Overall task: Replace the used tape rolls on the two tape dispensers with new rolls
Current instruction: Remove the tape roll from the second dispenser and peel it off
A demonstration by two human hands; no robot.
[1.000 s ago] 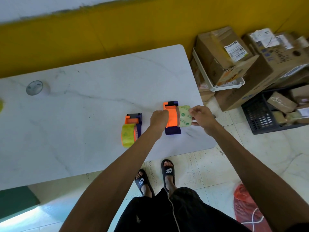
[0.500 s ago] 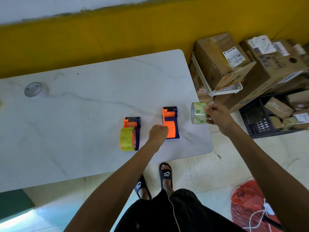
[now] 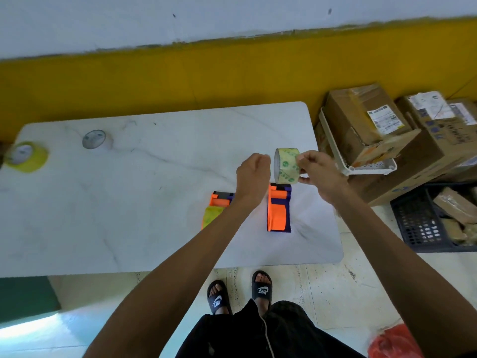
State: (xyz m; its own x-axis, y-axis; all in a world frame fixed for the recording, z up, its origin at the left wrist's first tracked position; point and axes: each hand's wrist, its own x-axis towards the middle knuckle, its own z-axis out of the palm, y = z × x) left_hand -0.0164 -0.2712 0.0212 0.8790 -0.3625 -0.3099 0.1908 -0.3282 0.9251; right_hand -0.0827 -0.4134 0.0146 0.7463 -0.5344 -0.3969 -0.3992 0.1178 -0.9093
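My right hand point(image 3: 316, 171) grips a thin clear tape roll point(image 3: 286, 165) with green print, held in the air above the white table point(image 3: 129, 202). My left hand point(image 3: 251, 174) is a closed fist just left of the roll; whether it touches the roll I cannot tell. Below them the right orange and purple dispenser point(image 3: 278, 211) lies with its spool bare. The left dispenser point(image 3: 218, 206), partly hidden by my left forearm, carries a yellowish roll. A yellow roll point(image 3: 25, 156) and a pale roll point(image 3: 95, 140) lie flat at the table's far left.
Cardboard boxes point(image 3: 369, 120) and a white basket point(image 3: 366, 166) crowd the floor right of the table. A black crate point(image 3: 418, 220) with parcels stands nearer. A red bag point(image 3: 392, 342) lies at bottom right. A yellow wall band runs behind the table.
My right hand has brought the removed roll from right of the dispenser back over the table. My left hand has left the dispenser and risen beside the roll. The camera has tilted up.
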